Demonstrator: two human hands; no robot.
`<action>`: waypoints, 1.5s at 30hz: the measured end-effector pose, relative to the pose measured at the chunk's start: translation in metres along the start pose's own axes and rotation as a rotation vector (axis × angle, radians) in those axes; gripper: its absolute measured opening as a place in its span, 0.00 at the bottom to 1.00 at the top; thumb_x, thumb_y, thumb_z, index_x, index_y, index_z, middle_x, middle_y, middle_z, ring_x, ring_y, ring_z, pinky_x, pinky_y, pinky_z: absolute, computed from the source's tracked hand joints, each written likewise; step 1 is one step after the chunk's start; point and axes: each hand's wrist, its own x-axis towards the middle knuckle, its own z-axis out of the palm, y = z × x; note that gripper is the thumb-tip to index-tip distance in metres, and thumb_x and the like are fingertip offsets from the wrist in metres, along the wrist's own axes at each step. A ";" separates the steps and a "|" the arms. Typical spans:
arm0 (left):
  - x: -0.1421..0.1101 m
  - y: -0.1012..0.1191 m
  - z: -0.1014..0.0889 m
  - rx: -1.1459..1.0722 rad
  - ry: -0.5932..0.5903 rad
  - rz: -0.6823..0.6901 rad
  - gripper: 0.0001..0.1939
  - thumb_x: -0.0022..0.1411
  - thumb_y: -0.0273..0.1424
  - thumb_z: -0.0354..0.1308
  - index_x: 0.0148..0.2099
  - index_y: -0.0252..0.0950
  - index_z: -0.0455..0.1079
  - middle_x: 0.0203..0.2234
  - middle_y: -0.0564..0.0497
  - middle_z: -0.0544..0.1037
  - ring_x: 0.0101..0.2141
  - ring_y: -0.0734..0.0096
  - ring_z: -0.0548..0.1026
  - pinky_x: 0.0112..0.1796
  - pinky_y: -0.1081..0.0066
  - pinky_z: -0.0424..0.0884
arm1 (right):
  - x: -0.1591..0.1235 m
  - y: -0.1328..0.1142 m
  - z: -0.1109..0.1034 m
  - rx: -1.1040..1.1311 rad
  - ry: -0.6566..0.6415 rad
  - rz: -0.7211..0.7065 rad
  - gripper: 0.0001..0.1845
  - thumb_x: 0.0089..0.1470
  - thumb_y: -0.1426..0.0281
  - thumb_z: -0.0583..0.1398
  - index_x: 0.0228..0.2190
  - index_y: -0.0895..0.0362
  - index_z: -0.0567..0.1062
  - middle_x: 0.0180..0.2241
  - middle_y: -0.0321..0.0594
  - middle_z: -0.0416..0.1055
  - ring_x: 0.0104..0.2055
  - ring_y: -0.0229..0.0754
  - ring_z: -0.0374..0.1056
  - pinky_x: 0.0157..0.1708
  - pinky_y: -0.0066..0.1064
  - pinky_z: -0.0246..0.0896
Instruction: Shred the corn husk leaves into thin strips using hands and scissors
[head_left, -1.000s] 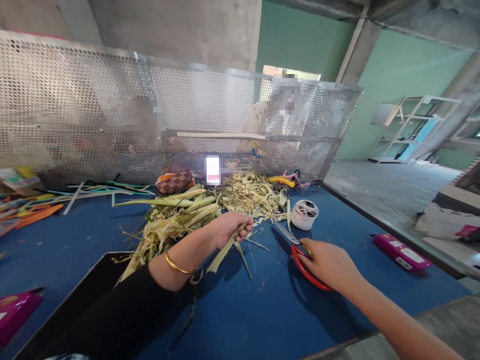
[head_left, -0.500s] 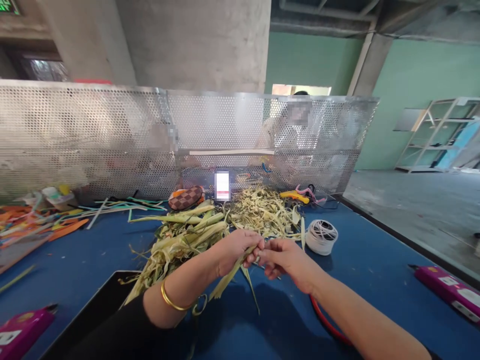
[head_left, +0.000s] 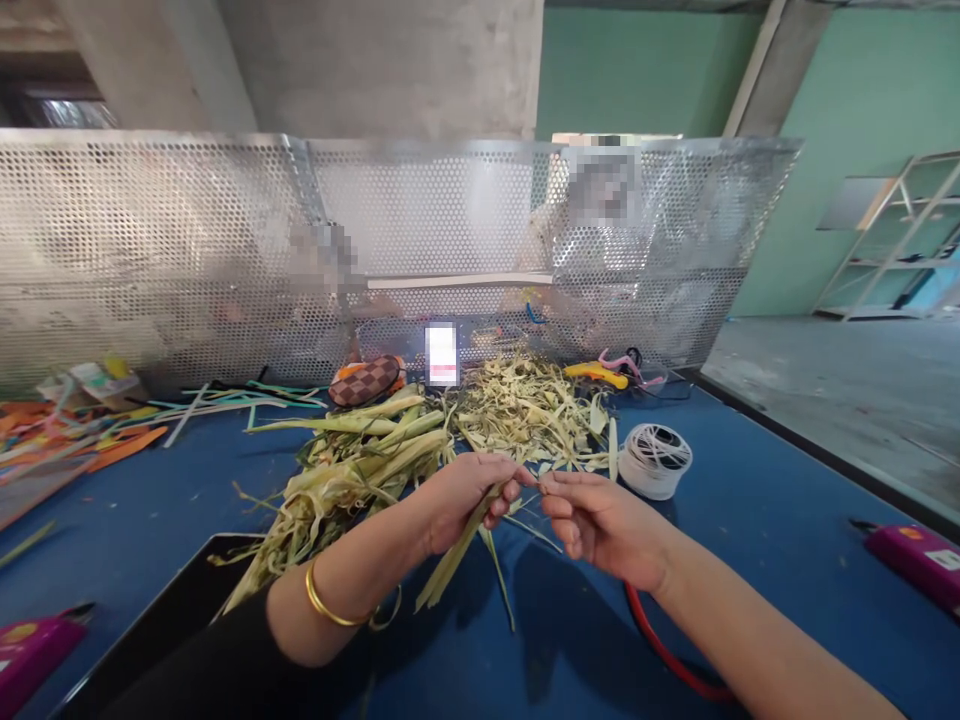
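My left hand (head_left: 471, 500) is closed around a strip of corn husk (head_left: 454, 565), whose loose end hangs down toward the table. My right hand (head_left: 604, 520) pinches with thumb and forefinger right at the left fingertips; whatever lies in that pinch is too small to make out. Left of my hands lies a heap of long corn husks (head_left: 352, 490). Beyond them spreads a pile of shredded husk strips (head_left: 529, 405). A spool of white string (head_left: 655, 462) stands to the right of my right hand.
A black tray (head_left: 142, 630) sits under my left arm, near a purple tool (head_left: 37, 655). Another purple box-like tool (head_left: 915, 562) lies at right. A red ring (head_left: 667, 650) is below my right forearm. Yellow-handled scissors (head_left: 596, 374) and a checkered pouch (head_left: 365, 381) lie before the perforated metal screen (head_left: 442, 215).
My hands have drawn slightly apart, the right one shifting right with its fingertips still close to the left's. The view has tilted down a little.
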 end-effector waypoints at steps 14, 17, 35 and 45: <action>0.000 -0.002 -0.001 0.075 -0.092 -0.055 0.10 0.52 0.35 0.57 0.29 0.33 0.70 0.17 0.59 0.63 0.16 0.83 0.58 0.18 0.77 0.53 | -0.003 -0.014 -0.013 -0.860 0.396 -0.500 0.12 0.48 0.59 0.57 0.24 0.55 0.69 0.14 0.27 0.57 0.16 0.34 0.55 0.19 0.27 0.50; 0.000 -0.003 -0.001 0.102 -0.104 -0.046 0.10 0.52 0.36 0.57 0.28 0.33 0.70 0.17 0.58 0.62 0.16 0.82 0.58 0.18 0.77 0.53 | -0.002 -0.016 -0.016 -0.982 0.470 -0.566 0.13 0.50 0.59 0.55 0.23 0.55 0.69 0.14 0.28 0.55 0.17 0.35 0.54 0.20 0.27 0.48; 0.002 -0.006 0.000 0.718 -0.005 0.195 0.10 0.53 0.30 0.49 0.22 0.36 0.67 0.14 0.58 0.61 0.18 0.77 0.58 0.22 0.75 0.54 | -0.016 -0.017 -0.009 -1.390 0.325 -1.006 0.10 0.58 0.68 0.52 0.26 0.55 0.68 0.25 0.38 0.67 0.26 0.38 0.62 0.28 0.28 0.54; -0.018 0.008 0.006 1.027 -0.408 0.540 0.14 0.62 0.29 0.47 0.28 0.37 0.70 0.25 0.53 0.73 0.29 0.74 0.68 0.34 0.77 0.61 | 0.000 -0.012 -0.015 -1.015 0.232 -0.626 0.10 0.52 0.64 0.57 0.22 0.54 0.66 0.15 0.28 0.57 0.18 0.34 0.55 0.19 0.26 0.50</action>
